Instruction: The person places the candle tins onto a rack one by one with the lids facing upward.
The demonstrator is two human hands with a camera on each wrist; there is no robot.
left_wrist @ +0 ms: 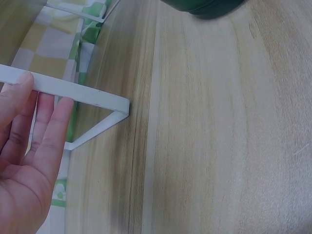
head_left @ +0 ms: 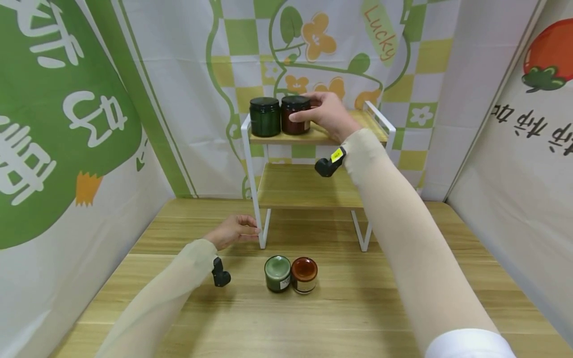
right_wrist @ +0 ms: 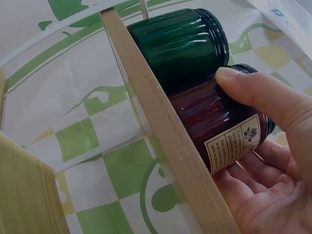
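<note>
On the top board of a two-tier shelf [head_left: 309, 185], my right hand [head_left: 329, 113] grips a dark red glass jar [head_left: 295, 124] with a black lid. In the right wrist view the thumb lies near the lid and the fingers curl beneath; a printed label [right_wrist: 234, 142] shows on the glass. Touching its left side is a dark green jar [head_left: 265, 119], also black-lidded. Low on the left, my left hand [head_left: 233, 231] holds the shelf's white metal leg [left_wrist: 83, 91], thumb on one face and fingers behind it.
On the wooden table [head_left: 349, 318], in front of the shelf, a small green glass jar [head_left: 278, 273] and an amber one [head_left: 304, 275] stand side by side. Printed cloth walls [head_left: 501, 164] surround the table at the back and sides.
</note>
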